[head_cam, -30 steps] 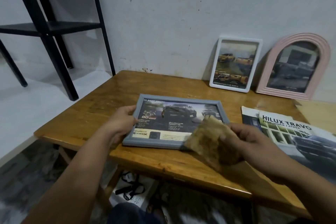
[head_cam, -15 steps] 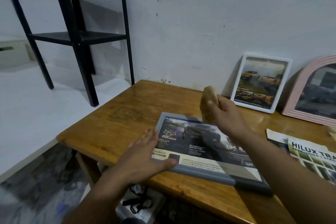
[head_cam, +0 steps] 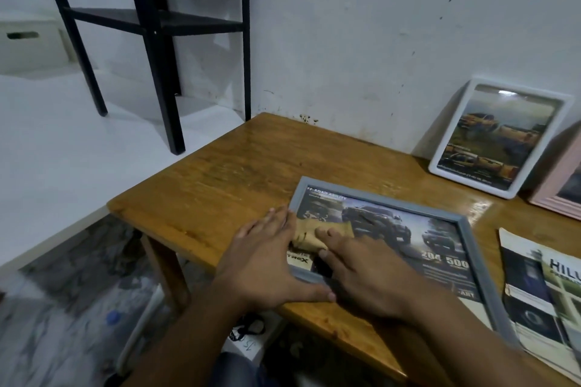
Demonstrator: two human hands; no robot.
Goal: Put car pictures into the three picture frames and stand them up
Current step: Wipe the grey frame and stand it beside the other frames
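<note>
A grey frame [head_cam: 471,236] with a car picture in it lies flat on the wooden table [head_cam: 226,176]. My left hand [head_cam: 267,261] rests flat and spread on the frame's left edge. My right hand [head_cam: 361,267] presses a tan cloth [head_cam: 317,234] onto the glass at the frame's left end. A white frame [head_cam: 534,163] with a yellow-truck picture leans upright against the wall at the back right. The edge of a pink frame [head_cam: 562,185] stands beside it, mostly cut off by the view.
A car brochure [head_cam: 540,289] lies on the table right of the grey frame. A black metal shelf [head_cam: 151,28] stands on the white floor to the left. The table's left and front edges are close to my hands.
My right hand came down from above the frame's far edge and now presses the cloth onto the glass near my left hand. The view has swung left.
</note>
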